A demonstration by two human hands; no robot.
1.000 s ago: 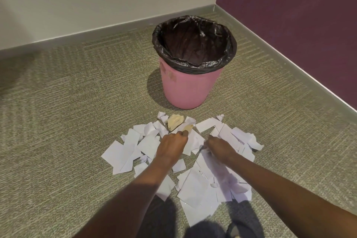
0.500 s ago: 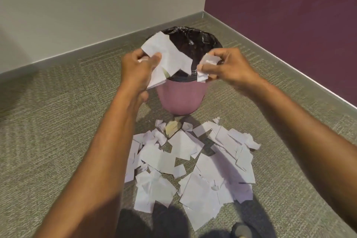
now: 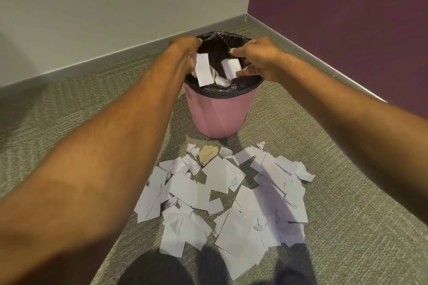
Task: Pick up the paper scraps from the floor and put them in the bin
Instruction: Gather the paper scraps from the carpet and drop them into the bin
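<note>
The pink bin (image 3: 220,113) with a black liner stands on the carpet near the room's corner. Both my hands are over its mouth. My left hand (image 3: 185,50) points fingers-down at the left rim, with a white paper strip (image 3: 203,70) hanging right beside its fingertips; whether they still pinch it I cannot tell. The fingers of my right hand (image 3: 257,58) are spread at the right rim, and a white scrap (image 3: 230,67) drops between its thumb and forefinger. Several white paper scraps (image 3: 222,194) and one tan scrap (image 3: 207,154) lie on the floor in front of the bin.
Grey-green carpet (image 3: 69,111) spreads out to the left. A pale wall with a grey skirting (image 3: 115,58) runs behind the bin, and a purple wall (image 3: 347,18) closes the right side. My dark feet (image 3: 162,268) show at the bottom edge.
Both hands lifted scraps off the floor pile and carried them up and forward over the bin. The right hand's fingers have opened, and paper is now inside the bin's mouth.
</note>
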